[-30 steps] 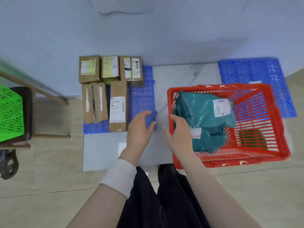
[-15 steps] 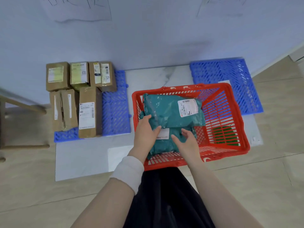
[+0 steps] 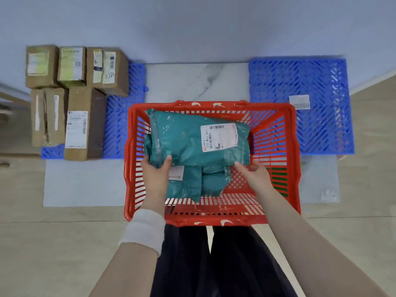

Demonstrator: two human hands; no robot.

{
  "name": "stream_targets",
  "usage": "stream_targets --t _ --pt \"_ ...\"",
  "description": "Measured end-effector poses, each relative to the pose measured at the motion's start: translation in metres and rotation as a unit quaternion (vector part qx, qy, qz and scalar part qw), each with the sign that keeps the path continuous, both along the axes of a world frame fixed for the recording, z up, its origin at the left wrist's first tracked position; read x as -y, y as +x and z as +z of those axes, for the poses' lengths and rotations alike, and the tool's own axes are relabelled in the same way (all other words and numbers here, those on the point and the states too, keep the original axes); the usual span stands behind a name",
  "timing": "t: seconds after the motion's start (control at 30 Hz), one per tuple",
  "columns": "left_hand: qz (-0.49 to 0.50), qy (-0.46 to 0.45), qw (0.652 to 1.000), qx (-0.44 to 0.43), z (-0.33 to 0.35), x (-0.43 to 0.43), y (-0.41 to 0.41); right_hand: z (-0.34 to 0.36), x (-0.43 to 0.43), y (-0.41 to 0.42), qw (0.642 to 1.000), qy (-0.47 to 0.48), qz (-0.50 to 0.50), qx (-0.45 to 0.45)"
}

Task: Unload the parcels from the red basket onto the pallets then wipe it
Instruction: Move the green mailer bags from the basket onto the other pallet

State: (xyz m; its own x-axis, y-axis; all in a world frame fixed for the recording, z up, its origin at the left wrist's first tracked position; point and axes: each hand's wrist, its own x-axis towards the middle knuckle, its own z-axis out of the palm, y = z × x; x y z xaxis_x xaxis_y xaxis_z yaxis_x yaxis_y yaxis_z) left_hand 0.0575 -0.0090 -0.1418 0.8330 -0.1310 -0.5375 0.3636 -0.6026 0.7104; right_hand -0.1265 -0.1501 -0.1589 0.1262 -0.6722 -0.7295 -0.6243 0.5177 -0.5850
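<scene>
The red basket (image 3: pixel 293 168) sits on the floor straight in front of me. Inside it lies a large teal bag parcel (image 3: pixel 188 138) with a white label, on top of a smaller teal parcel (image 3: pixel 192 183). My left hand (image 3: pixel 155 174) grips the large parcel's near left corner, thumb on top. My right hand (image 3: pixel 254 174) holds its near right corner from below. A green cloth (image 3: pixel 278 181) shows on the basket floor at the right.
The left blue pallet (image 3: pixel 116 125) carries several brown cardboard boxes (image 3: pixel 83 123). The right blue pallet (image 3: pixel 317 125) holds only a small white label. A pale marble slab (image 3: pixel 197 82) lies between them, against the wall. My dark trousers are below the basket.
The view has swung to centre on the basket. Both hands moved from the smaller parcel's area to the two near corners of the large teal parcel and took hold.
</scene>
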Motion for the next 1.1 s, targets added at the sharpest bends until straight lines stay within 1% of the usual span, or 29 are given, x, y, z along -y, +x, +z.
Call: stream_targets --t 0.07,0.13,0.17,0.23,0.27,0.33,0.43,0.53,0.63,0.7,0.8,0.9,1.0,1.1 --pt "0.055 -0.004 0.998 -0.002 -0.008 0.006 -0.009 -0.019 0.018 0.003 1.0 0.015 0.021 0.005" --pt "0.117 -0.004 0.993 -0.02 -0.017 0.013 -0.019 -0.036 0.032 0.009 0.998 0.054 0.038 -0.002" --pt "0.164 -0.015 0.985 -0.043 -0.02 0.017 -0.024 -0.044 0.037 0.013 0.997 0.067 0.038 0.002" --pt "0.257 -0.046 0.959 -0.11 -0.027 0.026 -0.033 -0.058 0.048 0.021 0.996 0.083 0.039 0.011" --pt "0.278 -0.055 0.949 -0.137 -0.03 0.03 -0.036 -0.064 0.052 0.025 0.995 0.088 0.04 0.016" --pt "0.281 -0.066 0.942 -0.173 -0.037 0.037 -0.041 -0.077 0.057 0.031 0.994 0.096 0.041 0.031" --pt "0.277 -0.122 0.929 -0.211 -0.039 0.045 -0.044 -0.084 0.057 0.033 0.993 0.099 0.053 0.022" --pt "0.281 -0.171 0.913 -0.24 -0.033 0.053 -0.042 -0.079 0.051 0.032 0.997 0.063 0.043 0.016" --pt "0.272 -0.174 0.915 -0.243 -0.025 0.053 -0.039 -0.066 0.04 0.026 1.0 0.019 0.019 0.004" --pt "0.265 -0.185 0.913 -0.251 -0.016 0.047 -0.04 -0.05 0.032 0.019 1.0 -0.012 0.017 -0.001" --pt "0.258 -0.217 0.907 -0.251 0.006 0.032 -0.048 -0.018 0.02 0.002 0.998 -0.056 0.041 -0.011" --pt "0.257 -0.256 0.899 -0.246 0.03 0.025 -0.065 0.018 0.009 -0.018 0.994 -0.1 0.05 0.012" --pt "0.256 -0.289 0.889 -0.246 0.052 0.039 -0.085 0.051 0.007 -0.04 0.985 -0.159 0.055 0.034" --pt "0.26 -0.315 0.883 -0.231 0.069 0.068 -0.107 0.074 0.024 -0.068 0.976 -0.212 0.02 0.05"
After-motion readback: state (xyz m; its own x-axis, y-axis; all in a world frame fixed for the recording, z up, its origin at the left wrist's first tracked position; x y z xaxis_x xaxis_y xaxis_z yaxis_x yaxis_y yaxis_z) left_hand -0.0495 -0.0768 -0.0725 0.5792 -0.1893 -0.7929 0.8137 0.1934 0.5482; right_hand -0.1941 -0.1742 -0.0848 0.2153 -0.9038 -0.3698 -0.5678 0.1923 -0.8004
